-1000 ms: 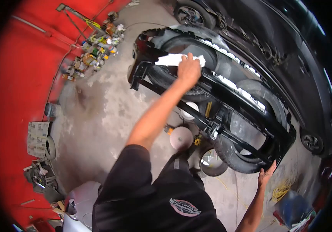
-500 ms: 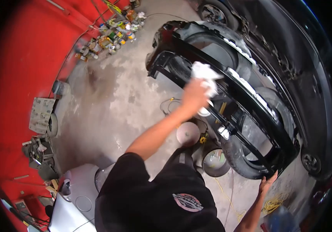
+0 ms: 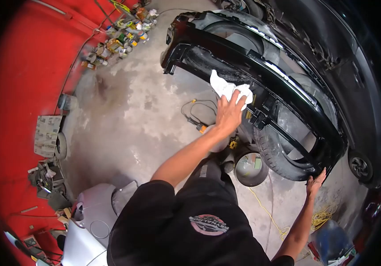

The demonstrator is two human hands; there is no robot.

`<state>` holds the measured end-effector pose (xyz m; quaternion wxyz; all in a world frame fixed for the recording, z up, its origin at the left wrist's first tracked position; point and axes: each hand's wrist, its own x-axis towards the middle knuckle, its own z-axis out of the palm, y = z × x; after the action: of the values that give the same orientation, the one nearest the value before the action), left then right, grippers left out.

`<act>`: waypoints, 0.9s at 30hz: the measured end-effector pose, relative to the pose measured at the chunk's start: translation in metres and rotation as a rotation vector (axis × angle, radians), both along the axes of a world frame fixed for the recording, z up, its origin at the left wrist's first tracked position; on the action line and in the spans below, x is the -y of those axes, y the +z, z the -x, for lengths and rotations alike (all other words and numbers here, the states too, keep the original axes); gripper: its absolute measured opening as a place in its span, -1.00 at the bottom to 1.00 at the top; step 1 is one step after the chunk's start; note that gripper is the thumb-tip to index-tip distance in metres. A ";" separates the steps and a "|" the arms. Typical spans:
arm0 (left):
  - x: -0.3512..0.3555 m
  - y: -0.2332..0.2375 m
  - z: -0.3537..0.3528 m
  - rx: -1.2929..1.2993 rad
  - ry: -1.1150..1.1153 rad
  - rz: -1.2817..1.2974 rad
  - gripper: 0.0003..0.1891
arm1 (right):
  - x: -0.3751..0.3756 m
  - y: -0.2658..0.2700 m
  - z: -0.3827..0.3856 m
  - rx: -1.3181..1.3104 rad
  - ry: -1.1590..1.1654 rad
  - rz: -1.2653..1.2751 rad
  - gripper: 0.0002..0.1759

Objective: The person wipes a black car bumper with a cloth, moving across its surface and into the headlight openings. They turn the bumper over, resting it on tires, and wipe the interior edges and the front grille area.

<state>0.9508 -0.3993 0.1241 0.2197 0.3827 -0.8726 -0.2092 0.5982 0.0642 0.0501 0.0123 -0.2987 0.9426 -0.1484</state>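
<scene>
A black car bumper [image 3: 288, 95] lies across stacked tyres [image 3: 270, 155] on the concrete floor. My left hand [image 3: 229, 113] presses a white cloth [image 3: 226, 86] against the bumper's lower inner edge near its middle. My right hand [image 3: 315, 182] holds the bumper's near end at the lower right, fingers pointing up against the corner. My dark shirt fills the bottom of the view.
A black car [image 3: 354, 66] stands just behind the bumper. Several paint cans [image 3: 119, 40] line the red wall [image 3: 22, 66]. A round tin [image 3: 251, 168] sits by my legs, a silver body panel [image 3: 88, 221] lies at lower left, and a yellow cord [image 3: 323, 219] at lower right.
My left hand has drawn the cloth from the bumper's far upper face down and toward me to its lower inner edge. My right hand has stayed on the near end.
</scene>
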 end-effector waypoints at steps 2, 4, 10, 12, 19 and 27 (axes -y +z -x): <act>0.036 -0.006 -0.013 0.184 -0.184 0.103 -0.42 | 0.000 0.000 0.003 -0.042 0.046 -0.002 0.14; 0.088 -0.045 -0.037 0.192 -0.039 0.143 -0.44 | 0.000 -0.001 0.004 -0.046 0.098 0.028 0.13; 0.134 -0.054 -0.031 -0.101 0.313 -0.051 -0.57 | 0.001 0.017 0.003 0.055 0.055 -0.076 0.10; 0.073 -0.034 0.010 -0.028 0.359 -0.053 -0.55 | 0.002 0.017 0.006 0.080 0.054 -0.086 0.11; -0.072 -0.023 0.018 -0.184 -0.304 -0.155 -0.56 | 0.015 0.000 0.006 0.146 -0.097 -0.047 0.00; -0.021 -0.018 -0.006 0.058 -0.711 -0.163 -0.59 | 0.133 0.013 -0.213 0.039 0.079 0.289 -0.25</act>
<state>0.9566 -0.3781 0.1063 0.0771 0.0773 -0.9374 -0.3307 0.8113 -0.0692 0.0626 -0.0068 -0.3312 0.8986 -0.2875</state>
